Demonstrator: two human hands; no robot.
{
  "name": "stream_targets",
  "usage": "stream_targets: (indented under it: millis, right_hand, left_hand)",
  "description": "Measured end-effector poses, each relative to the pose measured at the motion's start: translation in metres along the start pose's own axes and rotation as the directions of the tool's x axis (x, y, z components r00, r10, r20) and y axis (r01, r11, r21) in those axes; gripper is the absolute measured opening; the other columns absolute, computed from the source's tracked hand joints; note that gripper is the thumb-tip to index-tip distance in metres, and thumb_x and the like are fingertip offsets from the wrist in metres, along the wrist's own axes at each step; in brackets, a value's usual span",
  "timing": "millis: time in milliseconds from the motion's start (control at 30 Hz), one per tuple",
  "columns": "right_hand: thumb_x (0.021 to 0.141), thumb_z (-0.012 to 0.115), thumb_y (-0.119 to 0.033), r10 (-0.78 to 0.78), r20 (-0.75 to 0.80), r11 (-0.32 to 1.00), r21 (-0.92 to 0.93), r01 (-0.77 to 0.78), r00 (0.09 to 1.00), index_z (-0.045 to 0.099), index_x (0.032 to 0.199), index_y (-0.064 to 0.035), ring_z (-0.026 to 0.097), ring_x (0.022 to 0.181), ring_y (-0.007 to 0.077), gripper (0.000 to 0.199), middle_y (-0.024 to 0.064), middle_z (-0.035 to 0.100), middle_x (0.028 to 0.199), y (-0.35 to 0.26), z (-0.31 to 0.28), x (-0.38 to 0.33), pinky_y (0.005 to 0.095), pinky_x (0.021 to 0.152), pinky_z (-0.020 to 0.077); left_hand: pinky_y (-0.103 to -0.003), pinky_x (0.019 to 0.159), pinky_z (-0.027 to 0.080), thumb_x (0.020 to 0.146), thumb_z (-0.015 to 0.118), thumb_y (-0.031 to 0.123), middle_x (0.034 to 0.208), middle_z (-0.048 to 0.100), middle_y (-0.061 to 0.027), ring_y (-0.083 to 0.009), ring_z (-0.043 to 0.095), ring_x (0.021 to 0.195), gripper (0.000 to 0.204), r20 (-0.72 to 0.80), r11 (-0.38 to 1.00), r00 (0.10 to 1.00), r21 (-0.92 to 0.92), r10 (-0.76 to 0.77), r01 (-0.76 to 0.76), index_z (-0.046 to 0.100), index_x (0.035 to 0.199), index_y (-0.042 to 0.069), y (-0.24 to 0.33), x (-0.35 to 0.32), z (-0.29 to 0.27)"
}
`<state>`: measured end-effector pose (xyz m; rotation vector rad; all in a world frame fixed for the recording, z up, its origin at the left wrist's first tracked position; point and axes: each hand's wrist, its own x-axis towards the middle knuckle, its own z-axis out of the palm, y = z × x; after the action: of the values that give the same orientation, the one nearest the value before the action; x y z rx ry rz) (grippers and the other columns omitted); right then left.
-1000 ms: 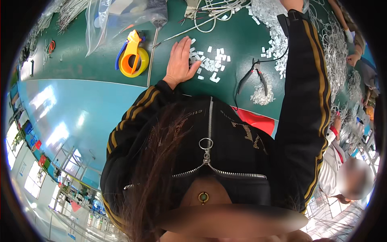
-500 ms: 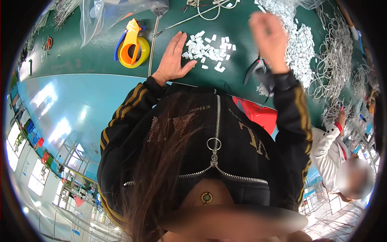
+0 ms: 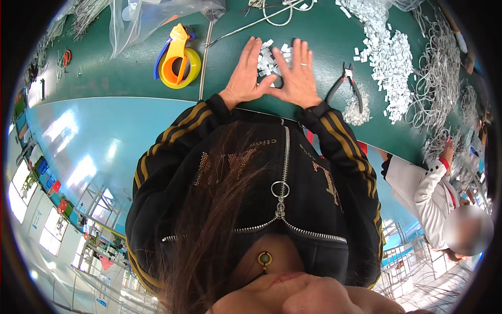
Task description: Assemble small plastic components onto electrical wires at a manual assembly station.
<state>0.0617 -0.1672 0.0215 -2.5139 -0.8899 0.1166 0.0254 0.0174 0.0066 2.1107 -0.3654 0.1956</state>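
Observation:
On the green table a small heap of white rectangular pieces [image 3: 267,64] lies between my two hands, partly covered by them. My left hand [image 3: 246,73] rests flat along the heap's left side, fingers pointing away from me. From the right, my right hand [image 3: 297,78] lies against the heap with its fingers stretched and its thumb spread, a ring on one finger. The two thumbs meet at the near side of the pieces. Neither hand grasps anything.
Left of my hands stands an orange-and-yellow tape dispenser [image 3: 178,65]. Cutting pliers [image 3: 347,78] lie to the right beside small clear scraps [image 3: 357,109]. Farther right are a large pile of white pieces [image 3: 389,63] and bundled grey cables [image 3: 436,73]. Another person [image 3: 436,199] sits at the right.
My right hand has come left from near the large pile to the small heap. My left hand has moved slightly right. The pieces are now gathered closer together, and the pliers show fully.

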Motion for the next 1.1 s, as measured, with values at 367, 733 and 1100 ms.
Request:
stream_targets:
  millis: [367,733,1100]
  right_hand:
    - [0.069,0.066,-0.031,-0.151,-0.032,0.988,0.037,0.152,0.988,0.049,0.132,-0.0073,0.038,0.126,0.0424,0.068,0.0263,0.039,0.135,-0.014,0.012,0.041,0.0567,0.099,0.0297]
    - [0.063,0.069,-0.039,-0.092,-0.141,0.979,0.168,0.115,0.986,0.044,0.132,0.0035,0.019,0.135,0.0536,0.085,0.0336,0.030,0.141,-0.015,0.018,0.045,0.0645,0.107,0.0188]
    - [0.067,0.068,-0.041,-0.041,-0.143,0.980,0.189,0.068,0.989,0.046,0.129,0.0045,0.025,0.133,0.0503,0.079,0.0318,0.034,0.139,-0.015,-0.008,0.029,0.0573,0.110,0.0211]
  left_hand:
    - [-0.053,0.110,0.022,0.082,0.064,0.030,0.148,0.014,-0.0327,-0.0505,0.020,0.134,0.086,-0.148,0.998,0.989,0.055,0.014,-0.006,0.016,0.143,-0.007,-0.003,0.019,-0.001]
    - [-0.050,0.107,0.028,0.089,0.055,0.027,0.140,0.029,-0.0323,-0.0471,0.034,0.127,0.071,-0.074,0.990,0.992,0.093,-0.098,0.105,0.023,0.140,-0.010,-0.009,0.010,-0.005]
    - [-0.046,0.105,0.034,0.089,0.053,0.024,0.143,0.027,-0.0290,-0.0429,0.036,0.127,0.065,-0.114,0.997,0.993,0.079,-0.012,0.022,0.027,0.139,-0.008,-0.001,0.013,-0.004]
